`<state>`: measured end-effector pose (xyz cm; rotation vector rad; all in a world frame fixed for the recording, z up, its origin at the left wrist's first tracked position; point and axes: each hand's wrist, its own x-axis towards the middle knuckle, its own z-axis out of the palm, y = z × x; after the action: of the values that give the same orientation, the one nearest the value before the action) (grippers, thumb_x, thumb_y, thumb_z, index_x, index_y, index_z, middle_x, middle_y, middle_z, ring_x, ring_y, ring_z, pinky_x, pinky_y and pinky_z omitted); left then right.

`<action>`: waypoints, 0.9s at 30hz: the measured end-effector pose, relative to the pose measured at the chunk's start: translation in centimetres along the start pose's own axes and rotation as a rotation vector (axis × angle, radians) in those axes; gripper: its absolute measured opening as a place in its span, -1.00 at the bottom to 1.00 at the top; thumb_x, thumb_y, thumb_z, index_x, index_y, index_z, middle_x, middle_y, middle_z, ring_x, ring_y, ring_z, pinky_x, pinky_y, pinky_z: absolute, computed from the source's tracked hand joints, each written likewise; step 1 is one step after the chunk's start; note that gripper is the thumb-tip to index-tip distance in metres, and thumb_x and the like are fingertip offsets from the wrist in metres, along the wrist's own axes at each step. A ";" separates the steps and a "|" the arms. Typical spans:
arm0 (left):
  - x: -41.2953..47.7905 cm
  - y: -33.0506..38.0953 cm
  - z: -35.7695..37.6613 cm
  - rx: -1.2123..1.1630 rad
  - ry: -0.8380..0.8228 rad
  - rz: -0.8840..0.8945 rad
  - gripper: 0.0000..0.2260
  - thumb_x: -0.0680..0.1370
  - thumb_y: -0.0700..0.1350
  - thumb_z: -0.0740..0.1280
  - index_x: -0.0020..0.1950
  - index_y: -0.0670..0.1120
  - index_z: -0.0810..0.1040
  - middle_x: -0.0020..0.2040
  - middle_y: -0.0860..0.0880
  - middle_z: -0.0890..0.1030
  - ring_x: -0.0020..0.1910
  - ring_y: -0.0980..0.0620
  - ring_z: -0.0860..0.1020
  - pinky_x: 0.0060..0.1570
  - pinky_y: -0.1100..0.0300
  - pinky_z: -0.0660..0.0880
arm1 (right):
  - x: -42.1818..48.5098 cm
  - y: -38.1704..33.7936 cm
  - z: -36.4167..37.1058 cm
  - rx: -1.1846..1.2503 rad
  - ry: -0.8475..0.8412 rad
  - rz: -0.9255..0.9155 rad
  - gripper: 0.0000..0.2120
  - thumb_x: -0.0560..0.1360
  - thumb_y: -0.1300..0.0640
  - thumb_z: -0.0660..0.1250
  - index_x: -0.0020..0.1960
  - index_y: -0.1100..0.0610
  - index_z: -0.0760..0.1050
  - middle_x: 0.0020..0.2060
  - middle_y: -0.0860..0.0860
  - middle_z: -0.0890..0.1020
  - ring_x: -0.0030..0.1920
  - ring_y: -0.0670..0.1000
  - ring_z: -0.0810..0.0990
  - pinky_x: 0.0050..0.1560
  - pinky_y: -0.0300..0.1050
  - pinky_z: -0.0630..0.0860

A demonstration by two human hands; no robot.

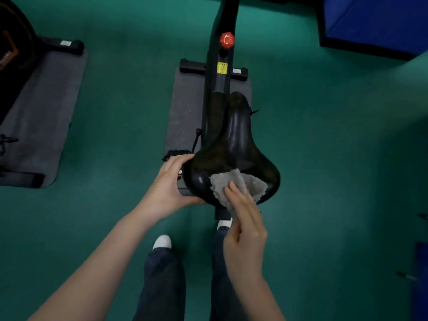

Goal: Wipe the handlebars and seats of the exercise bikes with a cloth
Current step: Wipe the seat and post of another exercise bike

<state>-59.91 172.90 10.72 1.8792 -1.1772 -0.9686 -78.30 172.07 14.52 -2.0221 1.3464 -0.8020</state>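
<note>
Pressing cloth (238,184) onto seat (231,140), right hand (245,230) with fingers (234,196) straight; left hand (164,191), fingers curled, gripping seat's side.

Grey floor mat (185,107) on green floor (324,135); second grey mat (41,112) left of it, blue padded mat (375,19) far upper right.

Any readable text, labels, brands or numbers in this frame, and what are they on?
Nothing can be read here.
Yellow label on the bike frame: dark print, too small.
White sticker on its base bar: blurred.
Second white sticker on the neighbouring bike's base bar: blurred.
Pale lettering on the neighbouring bike: blurred.
</note>
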 end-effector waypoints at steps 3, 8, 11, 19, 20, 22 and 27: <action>0.3 -0.4 -0.5 0.018 -0.017 0.052 -0.11 0.11 0.12 0.61 0.38 -0.03 0.36 0.25 0.06 0.38 0.28 0.05 0.37 0.31 0.03 0.37 | 2.5 -0.5 -1.0 0.010 0.126 -0.060 -0.56 0.46 0.46 0.08 0.22 0.22 0.53 0.21 0.01 0.56 0.25 -0.05 0.51 0.31 -0.18 0.40; 0.7 -1.3 -0.9 0.030 -0.048 0.118 -0.15 0.15 0.09 0.61 0.37 -0.04 0.36 0.24 0.06 0.38 0.29 0.02 0.36 0.33 0.02 0.34 | 9.9 1.2 -1.9 -0.167 0.115 0.086 -0.62 0.51 0.47 0.13 0.22 0.24 0.54 0.22 0.08 0.57 0.27 0.04 0.51 0.32 -0.33 0.31; 0.8 -1.6 -0.9 0.020 -0.043 0.132 -0.16 0.16 0.08 0.61 0.36 -0.04 0.36 0.24 0.09 0.36 0.30 0.01 0.35 0.34 0.01 0.33 | 10.2 0.5 0.0 -0.265 -0.008 0.115 -0.58 0.49 0.47 0.15 0.22 0.17 0.56 0.24 0.05 0.58 0.26 0.07 0.53 0.25 -0.19 0.36; 0.9 -1.8 -0.5 -0.054 -0.018 0.134 -0.22 0.18 -0.03 0.63 0.33 -0.06 0.39 0.27 -0.01 0.39 0.30 -0.03 0.34 0.33 -0.06 0.33 | 0.7 -2.0 1.9 -0.178 -0.057 -0.113 -0.49 0.39 0.61 0.18 0.18 0.20 0.58 0.21 0.00 0.59 0.27 -0.02 0.52 0.37 -0.14 0.35; 0.8 -1.8 -0.5 -0.058 -0.016 0.138 -0.22 0.18 -0.02 0.63 0.33 -0.06 0.39 0.28 -0.01 0.39 0.31 -0.03 0.34 0.34 -0.05 0.31 | 0.6 -2.0 1.4 -0.105 -0.025 -0.088 -0.54 0.44 0.57 0.18 0.17 0.17 0.58 0.21 -0.03 0.59 0.27 -0.05 0.52 0.34 -0.19 0.37; 0.7 -1.9 -0.5 -0.067 -0.018 0.144 -0.22 0.19 0.00 0.62 0.34 -0.05 0.38 0.29 0.01 0.37 0.32 -0.01 0.32 0.36 0.00 0.29 | 1.9 -1.7 0.4 -0.023 0.100 -0.037 -0.59 0.48 0.49 0.17 0.17 0.14 0.56 0.17 -0.05 0.59 0.22 -0.10 0.54 0.27 -0.27 0.40; 0.6 -2.4 -0.1 -0.104 -0.027 0.123 -0.17 0.20 0.01 0.61 0.40 -0.01 0.32 0.33 0.07 0.33 0.36 0.08 0.28 0.37 0.20 0.20 | 8.8 -1.2 1.3 -0.179 0.057 0.026 -0.58 0.46 0.50 0.14 0.18 0.20 0.57 0.19 0.04 0.60 0.27 0.03 0.51 0.33 -0.19 0.36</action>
<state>-58.68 173.21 8.63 1.6971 -1.2190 -0.9709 -73.89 164.43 15.98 -2.1273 1.5209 -0.7559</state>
